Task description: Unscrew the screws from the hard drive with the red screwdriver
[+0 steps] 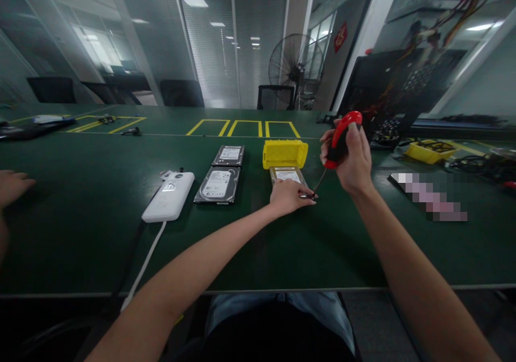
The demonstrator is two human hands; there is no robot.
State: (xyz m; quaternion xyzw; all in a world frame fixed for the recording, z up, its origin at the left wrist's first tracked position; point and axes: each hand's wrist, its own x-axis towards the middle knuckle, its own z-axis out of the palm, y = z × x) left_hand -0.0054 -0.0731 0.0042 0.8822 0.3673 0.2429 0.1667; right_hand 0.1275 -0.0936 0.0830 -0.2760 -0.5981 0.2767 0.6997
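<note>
My right hand is wrapped round the red and black handle of a screwdriver. Its thin shaft slants down and left to the fingertips of my left hand. That left hand lies over the near part of a hard drive, fingers curled at its near right edge. A small dark metallic bit shows by the screwdriver's tip, too small to make out. The drive's far end meets a yellow plastic bin that is tipped with its opening towards me. The drive's near side is hidden under my hand.
Two more hard drives, a near one and a far one, lie left of centre. A white power bank with a cable is farther left. Another person's hand rests at the left edge. At right are a monitor and a yellow tray.
</note>
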